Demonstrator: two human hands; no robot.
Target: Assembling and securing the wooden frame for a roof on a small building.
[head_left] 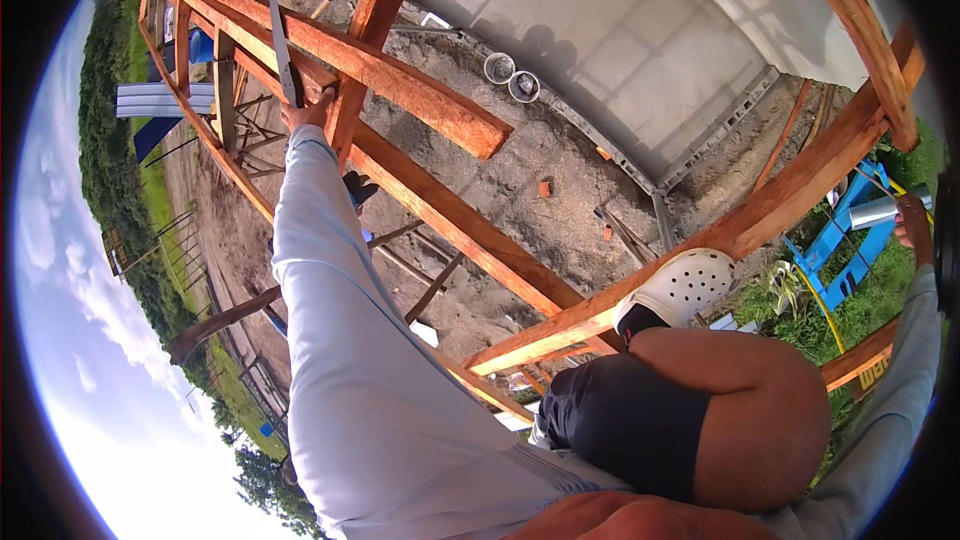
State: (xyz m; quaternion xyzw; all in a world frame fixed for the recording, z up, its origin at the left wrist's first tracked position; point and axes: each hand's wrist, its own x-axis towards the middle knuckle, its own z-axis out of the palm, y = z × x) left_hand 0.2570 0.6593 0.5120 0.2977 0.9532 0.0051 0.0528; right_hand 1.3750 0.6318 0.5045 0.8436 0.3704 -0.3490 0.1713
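Observation:
My left arm stretches far forward, and my left hand [312,112] is closed at the wide end of a handsaw [279,35] with a long, grey, tapering blade. The saw points away from me across the orange-brown roof beams, and its handle is hidden in the hand. My fingers are beside an upright timber post [372,25]. At the far right, my right hand [911,228] is closed at the end of a shiny silver cylinder [874,212], whose kind I cannot make out. A thin rod passes close above it.
I sit high on a timber frame, one white clog [690,287] on a diagonal beam [760,215]. A sawn beam end [485,138] juts out ahead. Far below are a grey concrete slab [610,35], two buckets [511,77] and bare soil. Blue metal framing [838,250] stands in grass at right.

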